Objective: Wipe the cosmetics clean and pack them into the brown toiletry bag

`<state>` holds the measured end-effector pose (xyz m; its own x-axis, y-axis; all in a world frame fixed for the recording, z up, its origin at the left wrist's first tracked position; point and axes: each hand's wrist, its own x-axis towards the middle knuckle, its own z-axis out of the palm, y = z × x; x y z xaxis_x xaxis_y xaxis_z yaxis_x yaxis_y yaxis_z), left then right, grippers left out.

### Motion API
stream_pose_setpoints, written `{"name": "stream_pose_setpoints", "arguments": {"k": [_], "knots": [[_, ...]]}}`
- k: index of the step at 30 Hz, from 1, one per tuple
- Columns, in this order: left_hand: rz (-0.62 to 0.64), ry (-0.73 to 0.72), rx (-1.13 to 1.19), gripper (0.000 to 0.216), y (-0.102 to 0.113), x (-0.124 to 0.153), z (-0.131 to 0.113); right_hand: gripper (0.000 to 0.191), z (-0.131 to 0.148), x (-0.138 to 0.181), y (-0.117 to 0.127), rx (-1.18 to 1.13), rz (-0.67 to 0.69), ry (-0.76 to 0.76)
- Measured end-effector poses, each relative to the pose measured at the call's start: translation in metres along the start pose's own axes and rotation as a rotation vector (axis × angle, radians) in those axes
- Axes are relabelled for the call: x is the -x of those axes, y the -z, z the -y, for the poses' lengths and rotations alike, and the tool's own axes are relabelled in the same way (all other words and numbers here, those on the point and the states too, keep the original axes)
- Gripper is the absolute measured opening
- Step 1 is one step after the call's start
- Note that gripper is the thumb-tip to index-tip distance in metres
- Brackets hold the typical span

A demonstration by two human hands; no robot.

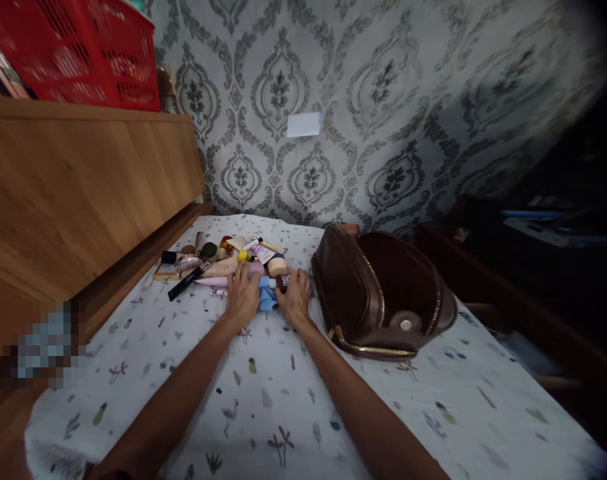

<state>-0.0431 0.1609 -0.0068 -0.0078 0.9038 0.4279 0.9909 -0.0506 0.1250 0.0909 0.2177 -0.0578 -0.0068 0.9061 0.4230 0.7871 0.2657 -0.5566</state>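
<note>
A pile of cosmetics lies on the patterned cloth. At its near right side, my left hand (243, 293) curls over the items, its fingers closed around something mostly hidden beside a light-blue piece (264, 282). My right hand (295, 297) is bent round a small dark brown bottle-like item (282, 283) with a label. Between the hands rests a crumpled blue thing (267, 299). A pink tube (211, 282) reaches left from under my left hand. Just beyond the fingers are a beige-lidded jar (277, 266) and a white-and-pink tube (262, 252).
Right of my hands stands an open brown leather bag (346, 287) with gold zips. A black tube (186, 283) lies at the pile's left. The wooden cabinet (93, 180) borders the left side, with a red basket (133, 67) on top. Patterned wallpaper (278, 87) rises behind.
</note>
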Motion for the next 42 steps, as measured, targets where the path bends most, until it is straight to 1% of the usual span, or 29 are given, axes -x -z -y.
{"name": "stream_pose_setpoints", "arguments": {"k": [3,9,14,17,20,25,30,34,38,40,42], "knots": [[-0.015,0.019,-0.009,0.03,-0.005,-0.004,0.002,0.058,0.001,0.0,0.001,-0.006,0.006,0.005],[-0.017,0.0,-0.014,0.03,-0.012,-0.005,0.007,0.054,0.002,0.0,0.003,-0.006,0.007,0.004],[-0.026,-0.007,0.012,0.028,-0.016,-0.006,0.009,0.053,0.001,-0.001,0.002,-0.022,-0.023,0.001],[-0.038,-0.023,0.043,0.027,-0.016,-0.006,0.009,0.054,0.003,-0.001,0.003,-0.025,-0.007,-0.006],[-0.07,-0.03,0.085,0.027,-0.014,-0.008,0.011,0.054,0.005,0.0,0.005,-0.026,0.02,-0.02],[-0.16,-0.002,0.186,0.027,-0.013,-0.011,0.018,0.05,0.008,0.0,0.01,-0.06,0.018,-0.03],[-0.209,-0.02,0.315,0.03,-0.016,-0.014,0.022,0.05,0.015,0.003,0.024,-0.081,0.099,-0.054],[-0.19,-0.041,0.372,0.034,-0.017,-0.029,0.029,0.05,0.019,0.004,0.033,-0.105,0.129,-0.081],[-0.14,-0.04,0.387,0.025,-0.015,-0.041,0.031,0.05,0.017,0.003,0.033,-0.132,0.112,-0.077],[-0.136,-0.045,0.403,0.027,-0.011,-0.036,0.027,0.047,0.017,0.003,0.032,-0.149,0.091,-0.085],[-0.13,-0.07,0.433,0.03,-0.004,-0.022,0.022,0.042,0.017,0.002,0.032,-0.165,0.073,-0.092]]}}
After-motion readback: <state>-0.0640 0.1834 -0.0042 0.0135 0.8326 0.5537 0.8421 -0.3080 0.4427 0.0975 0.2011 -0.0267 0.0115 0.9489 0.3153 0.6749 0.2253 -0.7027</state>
